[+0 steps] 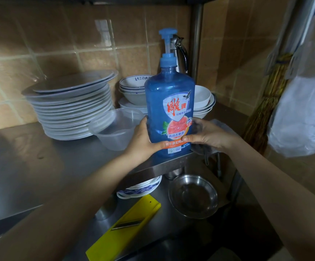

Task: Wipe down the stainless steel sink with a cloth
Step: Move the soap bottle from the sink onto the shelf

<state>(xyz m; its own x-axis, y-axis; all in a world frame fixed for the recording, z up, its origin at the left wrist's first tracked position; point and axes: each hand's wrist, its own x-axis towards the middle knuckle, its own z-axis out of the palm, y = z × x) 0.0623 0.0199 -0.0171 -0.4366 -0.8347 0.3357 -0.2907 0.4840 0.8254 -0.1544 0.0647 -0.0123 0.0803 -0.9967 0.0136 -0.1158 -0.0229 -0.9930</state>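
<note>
- Both hands clasp a blue dish-soap bottle (169,102) low down: the left hand (143,142) curls round its left side, and the right hand (209,136) wraps its right side, fingertips across the label.
- The bottle stands upright at the front corner of the steel table (40,157).
- A grey cloth (204,150) is bunched under the right hand's palm, and its end hangs over the table's edge.
- Behind the bottle are a stack of white plates (72,108), a clear plastic container (115,129) and nested bowls (134,89).
- On the lower shelf (233,232) lie a steel bowl (193,196) and a yellow slicer (126,225).
- A broom (265,110) leans at the right.
</note>
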